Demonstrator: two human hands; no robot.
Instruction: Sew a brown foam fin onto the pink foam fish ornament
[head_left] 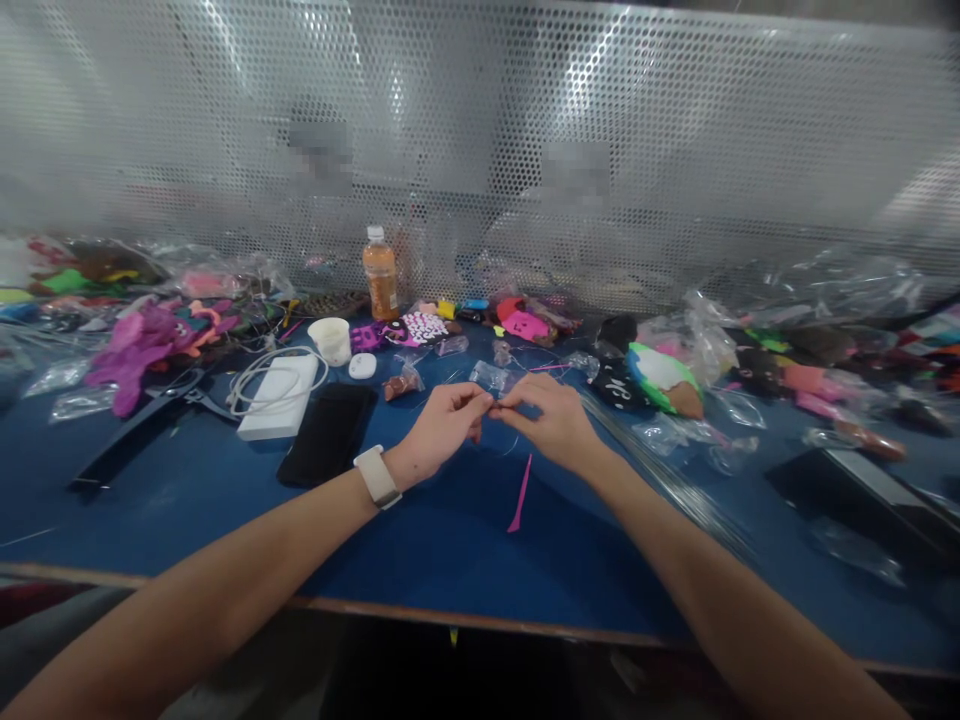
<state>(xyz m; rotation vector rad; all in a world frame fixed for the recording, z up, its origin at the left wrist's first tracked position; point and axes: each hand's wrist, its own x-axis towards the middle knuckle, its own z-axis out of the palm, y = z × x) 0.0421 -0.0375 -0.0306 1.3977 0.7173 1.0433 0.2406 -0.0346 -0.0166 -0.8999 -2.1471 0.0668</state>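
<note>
Above the middle of the blue table (450, 560), my left hand (444, 428) and my right hand (553, 418) meet fingertip to fingertip. Both are closed in a pinch. Whatever sits between the fingertips is too small and hidden to name. A slim pink tool with a flared end (520, 495) lies just below my right hand. Behind the fingers is a crumpled clear plastic wrapper (491, 377). A brown lump in clear wrap (401, 385) rests beyond my left hand, and a bundle of thin clear strands (667, 475) runs beside my right forearm.
On the left are a black phone (328, 435), a white box (280, 398) with a cable, dark-handled shears (142, 425) and a white cup (331, 341). A drink bottle (381, 275) stands before the perforated metal panel (465, 130). Right lies a dark box (862, 500) among coloured lumps and bags.
</note>
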